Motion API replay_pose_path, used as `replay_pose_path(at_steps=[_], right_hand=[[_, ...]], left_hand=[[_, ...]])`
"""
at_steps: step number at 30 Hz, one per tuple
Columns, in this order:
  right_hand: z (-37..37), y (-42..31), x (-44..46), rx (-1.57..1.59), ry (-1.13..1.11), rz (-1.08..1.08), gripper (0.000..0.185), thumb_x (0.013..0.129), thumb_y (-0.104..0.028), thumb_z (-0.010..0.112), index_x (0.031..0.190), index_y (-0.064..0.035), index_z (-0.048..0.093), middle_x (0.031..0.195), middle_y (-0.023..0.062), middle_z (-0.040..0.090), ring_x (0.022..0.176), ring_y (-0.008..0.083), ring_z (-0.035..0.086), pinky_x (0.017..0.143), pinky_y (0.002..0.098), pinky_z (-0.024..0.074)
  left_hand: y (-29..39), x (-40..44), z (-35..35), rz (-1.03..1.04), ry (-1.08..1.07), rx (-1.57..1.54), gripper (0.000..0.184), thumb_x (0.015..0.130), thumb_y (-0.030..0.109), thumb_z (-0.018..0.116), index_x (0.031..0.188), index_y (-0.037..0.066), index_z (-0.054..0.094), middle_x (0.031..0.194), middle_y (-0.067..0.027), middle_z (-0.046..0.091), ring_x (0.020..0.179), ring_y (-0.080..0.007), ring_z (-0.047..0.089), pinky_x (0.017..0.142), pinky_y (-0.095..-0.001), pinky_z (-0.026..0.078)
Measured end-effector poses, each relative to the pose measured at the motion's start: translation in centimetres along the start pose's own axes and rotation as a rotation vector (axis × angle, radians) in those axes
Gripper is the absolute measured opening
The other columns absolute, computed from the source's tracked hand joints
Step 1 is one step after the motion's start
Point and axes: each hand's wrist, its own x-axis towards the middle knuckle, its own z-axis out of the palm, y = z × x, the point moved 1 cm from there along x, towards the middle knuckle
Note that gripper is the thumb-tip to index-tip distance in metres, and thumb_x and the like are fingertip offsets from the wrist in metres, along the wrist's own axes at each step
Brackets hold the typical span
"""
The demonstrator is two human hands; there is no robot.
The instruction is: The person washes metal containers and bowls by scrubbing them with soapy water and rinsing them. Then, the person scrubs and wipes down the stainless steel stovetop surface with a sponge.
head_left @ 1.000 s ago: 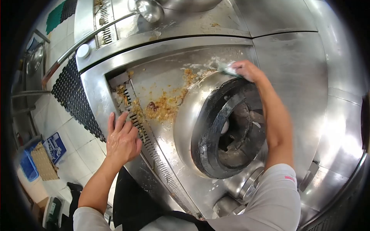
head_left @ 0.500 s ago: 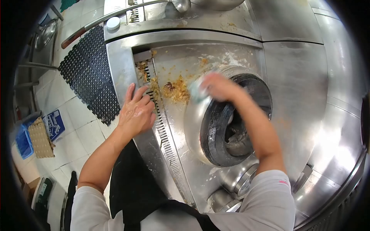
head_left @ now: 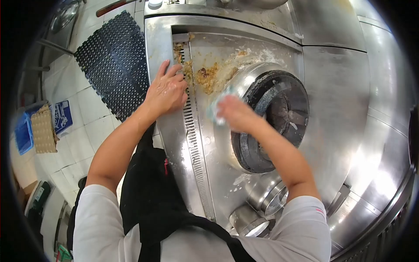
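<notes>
My left hand [head_left: 168,91] lies with fingers stretched over the steel front rim of the stove, beside the slotted drain strip [head_left: 193,142]. In my right hand [head_left: 238,113] is a pale green and white cloth [head_left: 214,109], both smeared by motion. The cloth is over the steel stove top [head_left: 222,183], at the near-left side of the round black wok burner [head_left: 248,150]. Yellow-brown food scraps [head_left: 207,78] are heaped between the drain strip and the burner, with more scraps at the strip's far end. My right forearm covers part of the burner ring.
Steel pots [head_left: 248,220] stand at the burner's near side. A white lid [head_left: 155,3] and a red-brown handle [head_left: 117,7] show at the far left. A black rubber mat [head_left: 115,61] covers floor tiles. Cardboard [head_left: 43,129] leans by a blue crate [head_left: 23,133].
My right hand and the cloth have swept nearer to me, away from the scraps. My left hand stays on the rim. The view has shifted, so the stove appears higher and further right.
</notes>
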Motion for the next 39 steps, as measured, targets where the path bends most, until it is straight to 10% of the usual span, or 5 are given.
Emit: replay_pose_path(at_steps=[7,17,25,36,39], right_hand=[[-0.2,2.8,0.5,-0.21,0.223,0.336,0.019,0.078,-0.012,0.05,0.087,-0.0095,0.067,0.093,0.0143,0.059,0.095,0.0322,0.055,0.084,0.0424,0.0439],[18.4,-18.8,-11.9,-0.026,0.372,0.653,0.041,0.083,-0.011,0.048,0.123,-0.0068,0.049,0.141,0.0139,0.033,0.13,0.0421,0.029,0.105,0.0502,0.0295],[11.7,-12.2,-0.1,0.018,0.826,0.786,0.044,0.087,-0.013,0.041,0.128,0.0008,0.043,0.137,0.0203,0.038,0.128,0.0403,0.032,0.107,0.0462,0.0271],[22.7,-22.2,-14.5,0.239,0.191,1.143,0.047,0.087,-0.021,0.045,0.133,-0.0181,0.043,0.14,0.019,0.036,0.134,0.0426,0.023,0.109,0.0543,0.0146],[21.0,-20.3,-9.3,0.104,0.733,0.92,0.04,0.082,-0.014,0.047,0.122,-0.0121,0.052,0.138,0.0166,0.039,0.129,0.0409,0.031,0.109,0.0489,0.0219]], left_hand=[[0.5,-0.6,0.4,0.0,0.036,0.077,0.018,0.07,0.019,0.056,0.073,0.004,0.064,0.091,-0.0115,0.061,0.121,-0.0269,0.043,0.108,-0.0503,0.019],[4.4,-4.8,1.1,-0.077,0.036,0.146,0.025,0.074,0.023,0.052,0.087,0.007,0.067,0.125,-0.0123,0.049,0.134,-0.0346,0.024,0.11,-0.052,0.016],[4.3,-4.8,1.7,-0.064,0.064,0.19,0.028,0.075,0.025,0.051,0.088,0.007,0.068,0.131,-0.0098,0.047,0.134,-0.0345,0.024,0.109,-0.0504,0.017],[5.0,-4.2,1.3,-0.092,0.0,0.243,0.031,0.075,0.027,0.049,0.089,0.008,0.069,0.135,-0.0096,0.044,0.134,-0.0362,0.023,0.109,-0.0521,0.015],[4.4,-4.2,1.8,-0.056,-0.008,0.292,0.03,0.077,0.026,0.048,0.091,0.009,0.068,0.135,-0.0103,0.044,0.134,-0.0377,0.024,0.108,-0.0524,0.016]])
